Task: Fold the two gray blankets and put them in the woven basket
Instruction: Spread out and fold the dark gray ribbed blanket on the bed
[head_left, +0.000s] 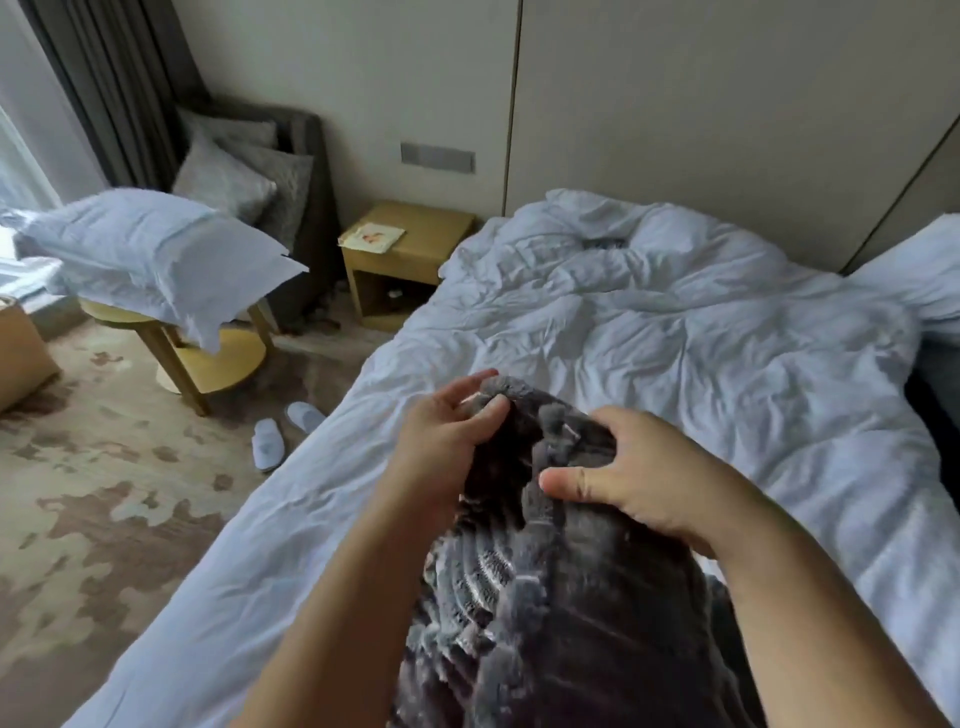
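Note:
A dark gray ribbed plush blanket (550, 587) hangs bunched between my forearms, over the near part of a bed. My left hand (447, 431) pinches its upper edge between thumb and fingers. My right hand (634, 478) grips the bunched top edge a little to the right, thumb pointing left. The blanket's lower part runs out of the bottom of the frame. A second gray blanket and the woven basket are not in view.
The bed carries a rumpled white duvet (675, 322). A wooden nightstand (405, 254) stands at its head. To the left, a white pillow (156, 254) lies on a round wooden table (208, 358). White slippers (280, 431) lie on the patterned carpet. A cardboard box (21, 353) sits far left.

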